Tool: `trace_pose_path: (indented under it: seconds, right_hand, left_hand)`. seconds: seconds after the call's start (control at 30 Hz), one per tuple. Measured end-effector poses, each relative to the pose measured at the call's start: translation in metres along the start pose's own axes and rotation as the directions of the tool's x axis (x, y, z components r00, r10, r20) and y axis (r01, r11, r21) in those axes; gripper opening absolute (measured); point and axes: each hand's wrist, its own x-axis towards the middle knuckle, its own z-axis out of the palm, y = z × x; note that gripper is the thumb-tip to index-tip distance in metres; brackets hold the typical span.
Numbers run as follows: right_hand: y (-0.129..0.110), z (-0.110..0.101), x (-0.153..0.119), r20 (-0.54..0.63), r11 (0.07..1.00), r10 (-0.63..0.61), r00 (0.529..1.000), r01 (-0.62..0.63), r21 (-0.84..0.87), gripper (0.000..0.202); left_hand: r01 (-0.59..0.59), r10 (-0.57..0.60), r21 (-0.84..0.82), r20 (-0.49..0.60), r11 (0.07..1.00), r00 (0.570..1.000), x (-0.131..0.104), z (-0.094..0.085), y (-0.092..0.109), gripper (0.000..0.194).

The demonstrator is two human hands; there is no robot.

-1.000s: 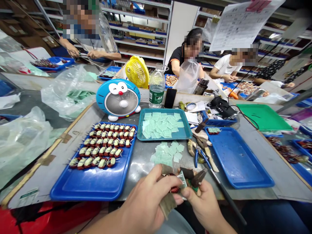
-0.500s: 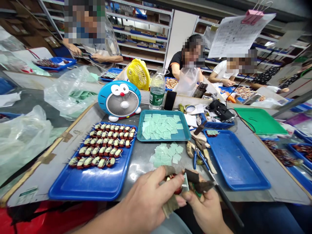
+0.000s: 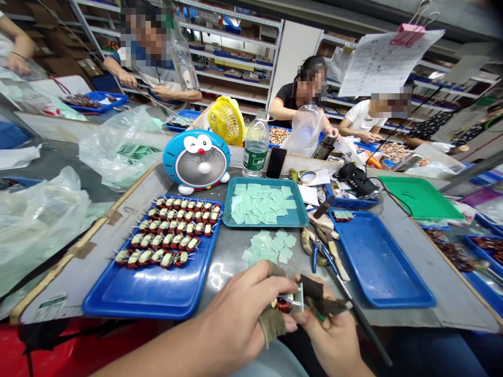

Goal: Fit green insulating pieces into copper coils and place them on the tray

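Observation:
At the near table edge my left hand [image 3: 236,322] and my right hand [image 3: 334,335] meet around a small red-wound coil [image 3: 283,305] with a pale square piece [image 3: 296,299] against it. Both hands wear worn cloth finger covers. My left thumb and fingers pinch the coil from the left; my right fingers press the pale piece and coil from the right. A blue tray [image 3: 149,293] to the left carries several rows of finished coils [image 3: 168,233]. Loose pale green squares [image 3: 271,246] lie on the table just beyond my hands.
A teal tray [image 3: 296,217] of green squares stands behind the loose pile, and a bare blue tray [image 3: 377,262] lies to the right. Blue-handled pliers [image 3: 320,254], a cartoon desk fan [image 3: 196,159], a water bottle [image 3: 254,144] and plastic bags [image 3: 39,220] surround the area. Other people work across the table.
My hands have held the coil throughout, shifting slightly lower and right. The pale piece now sits more squarely against the coil. The view has tilted a little.

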Motion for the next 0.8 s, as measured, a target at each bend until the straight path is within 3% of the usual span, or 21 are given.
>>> trace_pose_path:
  seconds: [0.17, 0.37, 0.47, 0.53, 0.6, 0.7, 0.8]
  right_hand:
    - [-0.003, -0.005, 0.002, 0.032, 0.99, -0.068, 0.997, 0.072, -0.122, 0.053]
    - [-0.01, -0.014, 0.011, 0.154, 0.979, 0.001, 0.988, 0.031, -0.201, 0.048]
    - [-0.01, -0.013, 0.012, 0.132, 0.983, 0.183, 0.974, -0.18, -0.034, 0.055]
    - [-0.01, -0.009, 0.012, 0.133, 0.92, 0.325, 0.936, -0.346, 0.186, 0.052]
    - [-0.01, -0.006, 0.011, 0.168, 0.823, 0.412, 0.895, -0.445, 0.353, 0.042]
    - [-0.014, -0.001, 0.012, 0.236, 0.724, 0.459, 0.857, -0.514, 0.46, 0.03]
    - [-0.02, 0.002, 0.011, 0.206, 0.712, 0.459, 0.864, -0.497, 0.496, 0.035]
  left_hand:
    - [-0.189, 0.189, 0.013, -0.106, 0.982, 0.976, 0.0, 0.005, -0.009, 0.037]
    - [-0.232, 0.237, 0.051, -0.197, 0.971, 0.951, -0.002, 0.014, -0.021, 0.04]
    - [-0.277, 0.3, 0.122, -0.257, 0.953, 0.919, -0.003, 0.016, -0.027, 0.037]
    - [-0.335, 0.377, 0.192, -0.263, 0.922, 0.888, -0.005, 0.017, -0.03, 0.039]
    - [-0.388, 0.436, 0.246, -0.185, 0.888, 0.881, -0.006, 0.017, -0.033, 0.042]
    - [-0.411, 0.445, 0.279, -0.073, 0.868, 0.892, -0.008, 0.02, -0.036, 0.044]
    - [-0.307, 0.354, 0.236, -0.191, 0.922, 0.916, -0.008, 0.023, -0.037, 0.044]
